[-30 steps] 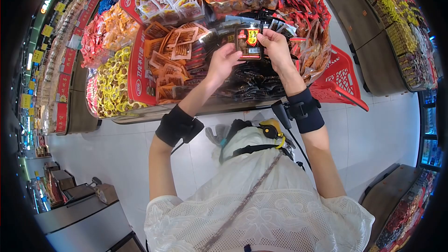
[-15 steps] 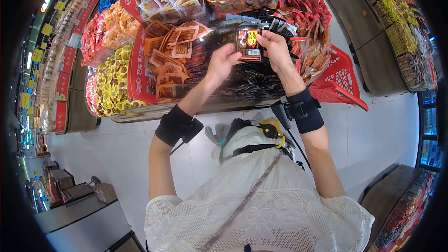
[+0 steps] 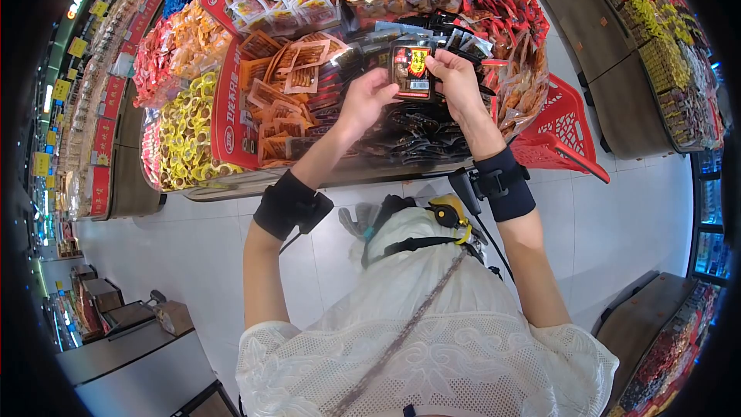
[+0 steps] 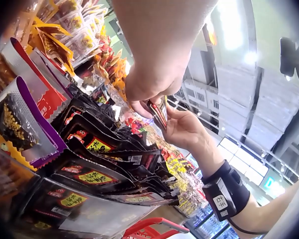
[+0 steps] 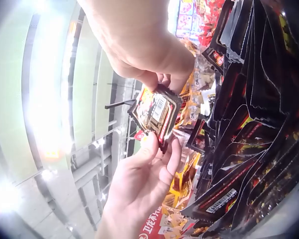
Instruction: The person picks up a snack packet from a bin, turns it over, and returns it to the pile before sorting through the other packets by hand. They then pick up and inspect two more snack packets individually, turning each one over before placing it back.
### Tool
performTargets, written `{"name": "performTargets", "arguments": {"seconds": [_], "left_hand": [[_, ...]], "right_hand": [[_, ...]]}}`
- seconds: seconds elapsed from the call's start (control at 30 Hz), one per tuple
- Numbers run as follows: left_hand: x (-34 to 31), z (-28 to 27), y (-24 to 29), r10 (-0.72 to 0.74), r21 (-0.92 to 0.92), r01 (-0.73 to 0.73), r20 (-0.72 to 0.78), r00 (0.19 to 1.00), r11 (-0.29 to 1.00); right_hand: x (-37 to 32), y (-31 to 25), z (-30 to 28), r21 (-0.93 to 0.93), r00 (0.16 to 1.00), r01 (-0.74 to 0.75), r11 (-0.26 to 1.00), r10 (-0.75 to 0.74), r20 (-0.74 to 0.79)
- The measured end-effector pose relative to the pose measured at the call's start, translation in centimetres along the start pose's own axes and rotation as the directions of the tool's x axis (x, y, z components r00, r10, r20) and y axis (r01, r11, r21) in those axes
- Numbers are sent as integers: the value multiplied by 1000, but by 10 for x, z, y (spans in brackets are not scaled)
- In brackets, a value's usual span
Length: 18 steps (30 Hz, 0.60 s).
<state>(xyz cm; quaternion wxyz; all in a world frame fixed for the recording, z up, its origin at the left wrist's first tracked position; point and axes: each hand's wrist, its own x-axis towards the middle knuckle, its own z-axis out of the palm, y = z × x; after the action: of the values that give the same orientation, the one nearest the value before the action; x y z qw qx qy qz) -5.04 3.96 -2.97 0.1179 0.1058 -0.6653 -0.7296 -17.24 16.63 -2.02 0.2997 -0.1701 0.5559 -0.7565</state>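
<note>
Both arms reach forward over the near side of the display stand (image 3: 340,177), the forearms angling inward so that the hands meet around one small black packet (image 3: 413,73). The packet is held up above the rows of black packets (image 3: 424,135), its printed face with a yellow-and-red label and a barcode turned toward the person.

The left hand (image 3: 367,98) is at the packet's left side. Its thumb lies against the near left part and its other fingers curl behind, pinching it, as the right wrist view shows. The left forearm rises from near left toward far right, a black wrist strap (image 3: 293,205) around it.

The right hand (image 3: 461,85) comes from the right, its back upward, and pinches the packet's right edge between thumb and bent fingers. Its forearm slopes from near right toward far left, with a second dark strap (image 3: 503,185) around it.

Left of the hands lie orange packets (image 3: 305,69), and farther left yellow packets (image 3: 185,135) beyond a red printed panel (image 3: 234,108). Red packets (image 3: 509,0) are heaped at far right. A red basket (image 3: 557,127) is just beside the stand's right side.
</note>
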Motion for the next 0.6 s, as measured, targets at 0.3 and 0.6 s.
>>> {"name": "performTargets", "arguments": {"seconds": [0.3,0.6], "left_hand": [[2,-29,27,169,289,-148,-51,984,946],[-26,-52,10,215,577,-144,-56,975,804]], "right_hand": [[-4,-47,12,-291,957,239,926,-174,231],[11,-33,-5,-391,959,274,879,-216,185]]}}
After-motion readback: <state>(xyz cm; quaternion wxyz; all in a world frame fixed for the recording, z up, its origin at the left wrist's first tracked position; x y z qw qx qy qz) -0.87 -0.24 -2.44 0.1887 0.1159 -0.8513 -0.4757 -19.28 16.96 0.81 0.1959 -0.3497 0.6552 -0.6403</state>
